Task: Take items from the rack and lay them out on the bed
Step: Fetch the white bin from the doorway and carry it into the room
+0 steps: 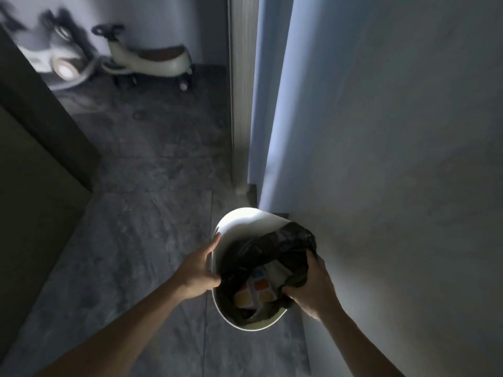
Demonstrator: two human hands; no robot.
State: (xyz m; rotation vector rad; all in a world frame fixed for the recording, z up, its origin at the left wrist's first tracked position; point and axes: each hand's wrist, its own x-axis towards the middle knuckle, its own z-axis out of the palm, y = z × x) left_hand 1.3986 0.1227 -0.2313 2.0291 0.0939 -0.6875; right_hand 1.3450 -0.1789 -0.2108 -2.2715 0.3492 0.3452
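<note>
Plainly, the weak link here is the black bin bag (pixel 285 246). It is thin, crumpled plastic, and we judge that a hard pull from only 1 side could tear it or drag it out of the fingers, dumping what lies inside. That load includes a white tray with coloured patches (pixel 257 288), whose stiff corners might also pierce the film. The round white bin (pixel 245 221) sits just beside the wall (pixel 394 159). If the bag catches while it is lifted, the bin may tip or scrape along it. The dim light makes any snag harder for us to spot.

The left hand (pixel 200 270) clasps the bin's rim, fingers running up the outside and thumb pressed onto the bag's edge. The right hand (pixel 313 284) is clenched into a bunched fold of the bag on the far side. We cannot tell whether the bin rests on the grey floor (pixel 136 213) or is held up.

Neither rack nor bed is in view, and no rack item is in either hand.
</note>
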